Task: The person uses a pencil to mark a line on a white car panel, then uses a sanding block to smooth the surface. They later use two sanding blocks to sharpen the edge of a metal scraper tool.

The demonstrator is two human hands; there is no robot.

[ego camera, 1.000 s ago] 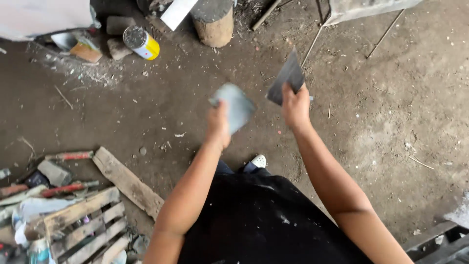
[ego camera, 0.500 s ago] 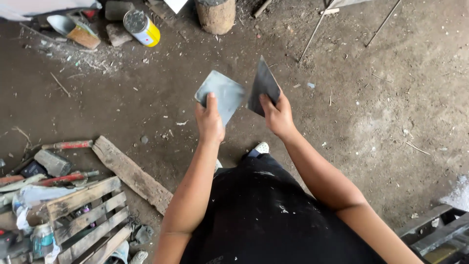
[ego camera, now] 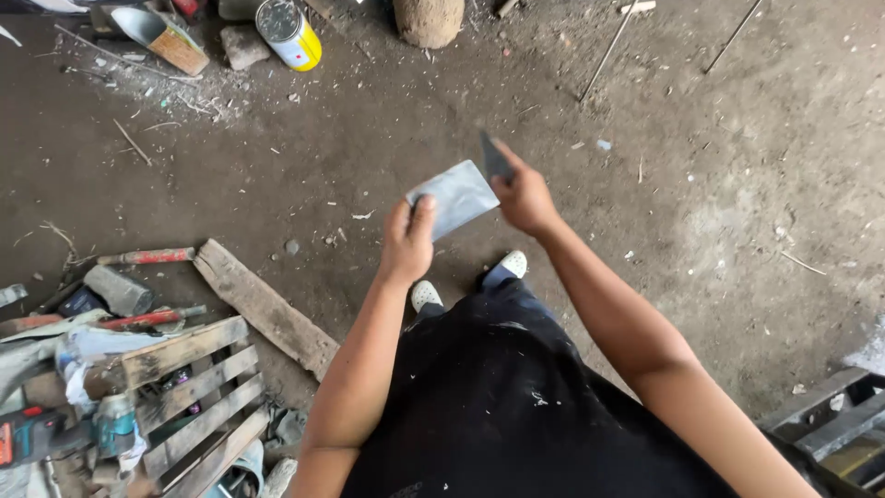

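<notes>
My left hand (ego camera: 407, 242) grips the near corner of a flat grey metal plate (ego camera: 458, 196), held roughly level in front of me. My right hand (ego camera: 524, 195) holds a second, darker metal piece (ego camera: 493, 158) edge-on, so only its thin pointed end shows above my fingers. That piece touches the far right edge of the grey plate. Both hands are raised above the dirt floor, over my white shoes (ego camera: 426, 293) and dark apron.
A wooden plank (ego camera: 263, 306) and a slatted pallet (ego camera: 189, 387) lie at the lower left with a hammer (ego camera: 143, 255), a power drill (ego camera: 55, 433) and scraps. A yellow tin can (ego camera: 289, 33) and a log stump (ego camera: 429, 18) stand at the top. Metal frame (ego camera: 843, 420) at lower right.
Both hands have drawn closer together. The dark piece in my right hand has turned edge-on and now meets the grey plate.
</notes>
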